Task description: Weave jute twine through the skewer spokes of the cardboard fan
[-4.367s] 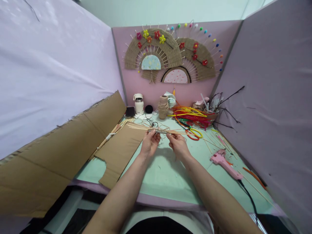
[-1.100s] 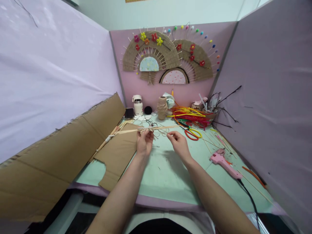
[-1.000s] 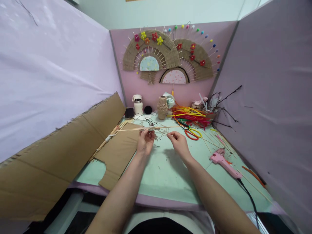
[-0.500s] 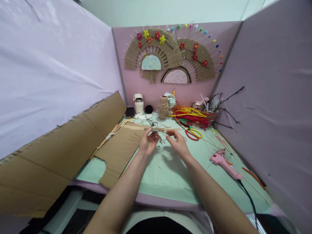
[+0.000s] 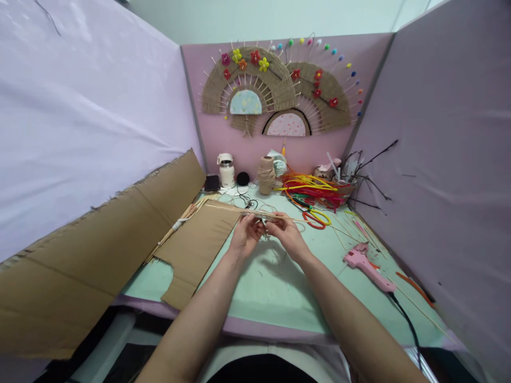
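Note:
Both my hands meet above the green table (image 5: pixel 275 287), fingers pinched together around a bundle of thin wooden sticks (image 5: pixel 227 208) that lies almost level and points left and right. My left hand (image 5: pixel 244 238) grips the bundle from below. My right hand (image 5: pixel 288 236) is closed right next to it, pinching jute twine (image 5: pixel 268 235) that hangs at the middle of the sticks. A spool of the same jute twine (image 5: pixel 265 175) stands at the back of the table.
A cut cardboard sheet (image 5: pixel 197 244) lies left of my hands; a long cardboard strip (image 5: pixel 99 239) leans on the left wall. Red-handled scissors (image 5: pixel 315 218), coloured pipe cleaners (image 5: pixel 315 189) and a pink glue gun (image 5: pixel 369 268) with its cord lie to the right. Woven fans (image 5: pixel 275 90) hang on the back wall.
My right hand had drawn the twine out to the right about a second ago. It has come back in against my left hand at the middle of the sticks.

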Tool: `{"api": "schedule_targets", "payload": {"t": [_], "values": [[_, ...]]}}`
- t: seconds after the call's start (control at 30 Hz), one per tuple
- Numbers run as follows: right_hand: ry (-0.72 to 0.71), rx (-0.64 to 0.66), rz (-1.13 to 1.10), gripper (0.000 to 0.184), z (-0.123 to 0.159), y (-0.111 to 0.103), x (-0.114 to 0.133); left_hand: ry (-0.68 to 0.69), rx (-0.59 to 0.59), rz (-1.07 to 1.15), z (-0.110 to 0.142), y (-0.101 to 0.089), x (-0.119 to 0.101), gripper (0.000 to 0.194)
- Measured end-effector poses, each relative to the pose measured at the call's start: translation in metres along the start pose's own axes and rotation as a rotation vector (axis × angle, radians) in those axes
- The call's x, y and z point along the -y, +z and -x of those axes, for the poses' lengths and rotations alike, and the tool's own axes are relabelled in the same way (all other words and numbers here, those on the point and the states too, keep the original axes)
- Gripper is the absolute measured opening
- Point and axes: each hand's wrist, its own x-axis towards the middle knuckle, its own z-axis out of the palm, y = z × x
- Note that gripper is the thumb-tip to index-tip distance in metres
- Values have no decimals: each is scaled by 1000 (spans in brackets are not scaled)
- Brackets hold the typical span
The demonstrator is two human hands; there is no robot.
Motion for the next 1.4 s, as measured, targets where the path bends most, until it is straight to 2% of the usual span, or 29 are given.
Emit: {"api": "schedule_targets", "payload": {"t": [0.13, 0.3, 0.47, 0.6, 0.7, 0.83, 0.93, 1.13, 1.4], "values": [[118, 24, -203, 46, 1, 2, 6, 11, 9, -3, 1, 0, 1, 33], [157, -4, -310, 38, 0, -2, 15, -7, -6, 38, -1, -1, 0, 33], [101, -27, -195, 44, 0, -6, 17, -48, -24, 59, 0, 0, -2, 30], [49, -122, 13, 40, 1, -6, 13, -49, -25, 2, 2, 4, -1, 32], [-9, -180, 91, 38, 1, -5, 12, 2, -61, -80, 4, 7, 0, 44], [-26, -208, 112, 38, 1, -5, 14, 83, -159, -197, 4, 8, 3, 70], [-27, -234, 118, 38, 1, -6, 14, 84, -181, -226, 5, 8, 4, 82], [-68, -262, 157, 40, 1, -4, 11, 58, -132, -242, 8, 10, 2, 84], [-120, -232, 126, 27, 6, 1, 17, 84, -87, -238, 7, 6, 4, 71]]}}
